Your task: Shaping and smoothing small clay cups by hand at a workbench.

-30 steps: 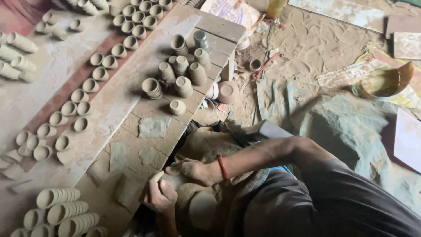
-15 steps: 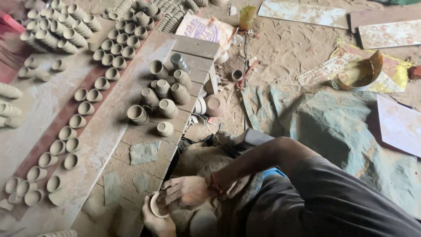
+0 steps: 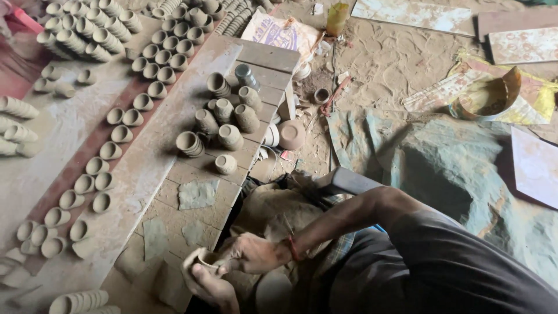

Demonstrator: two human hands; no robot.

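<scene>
The person's forearm and dark sleeve are covering much of the lower right, and the lump of wet clay beneath the hands is showing only in part, so its shape is hard to make out. A small, wet, grey-brown clay cup (image 3: pixel 207 257) is sitting at the bottom centre, just past the near end of the long clay-smeared wooden plank (image 3: pixel 174 104). Its round mouth is facing up and slightly toward the plank, so its axis is standing close to upright; its base is hidden by fingers. The left hand (image 3: pixel 210 283) is cupping it from below, fingers curled around its wall. The right hand (image 3: pixel 251 253) is touching its rim, fingers pinched narrowly on the lip. Farther along the plank, a cluster of taller grey clay pots (image 3: pixel 224 119) is standing well apart from the hands.
</scene>
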